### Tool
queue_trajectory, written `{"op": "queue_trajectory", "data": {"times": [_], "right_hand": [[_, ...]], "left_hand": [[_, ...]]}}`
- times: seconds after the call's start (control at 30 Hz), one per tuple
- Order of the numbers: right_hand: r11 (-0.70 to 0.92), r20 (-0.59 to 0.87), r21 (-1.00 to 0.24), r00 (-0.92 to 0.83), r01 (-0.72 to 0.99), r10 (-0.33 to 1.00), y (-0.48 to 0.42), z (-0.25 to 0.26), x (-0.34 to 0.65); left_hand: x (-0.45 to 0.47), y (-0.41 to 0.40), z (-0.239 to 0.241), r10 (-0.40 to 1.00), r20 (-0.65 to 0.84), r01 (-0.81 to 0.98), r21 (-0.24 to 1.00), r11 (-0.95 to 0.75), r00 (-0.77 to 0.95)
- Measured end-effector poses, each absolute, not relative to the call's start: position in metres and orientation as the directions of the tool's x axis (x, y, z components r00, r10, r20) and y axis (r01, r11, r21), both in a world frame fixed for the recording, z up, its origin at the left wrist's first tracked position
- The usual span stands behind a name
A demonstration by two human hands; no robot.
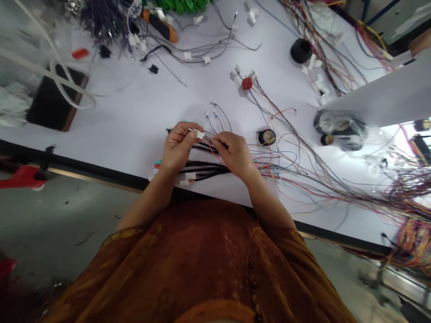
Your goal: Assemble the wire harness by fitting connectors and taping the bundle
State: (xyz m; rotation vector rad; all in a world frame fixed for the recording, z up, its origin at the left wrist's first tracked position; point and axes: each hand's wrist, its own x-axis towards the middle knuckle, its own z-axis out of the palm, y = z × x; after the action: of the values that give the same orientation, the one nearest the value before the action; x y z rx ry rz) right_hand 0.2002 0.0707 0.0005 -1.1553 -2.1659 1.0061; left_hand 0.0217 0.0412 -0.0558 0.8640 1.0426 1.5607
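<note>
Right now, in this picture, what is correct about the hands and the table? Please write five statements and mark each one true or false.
1. The left hand holds a white connector. True.
2. A red piece lies farther from the person than the right hand. True.
3. The right hand touches no wire. False: it pinches thin wires.
4. The red piece is in the left hand. False: it lies apart, on the table.
5. Green parts show at the top edge. True.

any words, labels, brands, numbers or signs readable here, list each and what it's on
No text can be read in this view.
White connector in the left hand: too small to show any marking.
Black tape roll beside the right hand: no legible lettering.
Orange-and-black handle: too blurred to tell.
</note>
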Motion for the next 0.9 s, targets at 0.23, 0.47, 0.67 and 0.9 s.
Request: {"op": "queue_trajectory", "data": {"times": [0.23,0.47,0.67,0.9], "right_hand": [[0.352,0.08,-0.791,-0.485,0.5,0.871,0.0685,0.0002,0.1984],[0.347,0.103,-0.791,-0.45,0.503,0.887,0.0661,-0.0036,0.1969],[0.306,0.076,-0.779,-0.401,0.548,0.913,0.0652,-0.0035,0.1943],[0.33,0.093,-0.77,-0.415,0.546,0.905,0.0648,-0.002,0.1938]], "left_hand": [[0.0203,0.0406,-0.0583,0.977,0.041,-0.337,0.935,-0.112,-0.211],[0.022,0.0408,-0.0592,0.977,0.042,-0.348,0.931,-0.114,-0.208],[0.0224,0.0403,-0.059,0.975,0.027,-0.346,0.933,-0.103,-0.22],[0.0226,0.0406,-0.0589,0.973,0.044,-0.335,0.935,-0.12,-0.228]]}}
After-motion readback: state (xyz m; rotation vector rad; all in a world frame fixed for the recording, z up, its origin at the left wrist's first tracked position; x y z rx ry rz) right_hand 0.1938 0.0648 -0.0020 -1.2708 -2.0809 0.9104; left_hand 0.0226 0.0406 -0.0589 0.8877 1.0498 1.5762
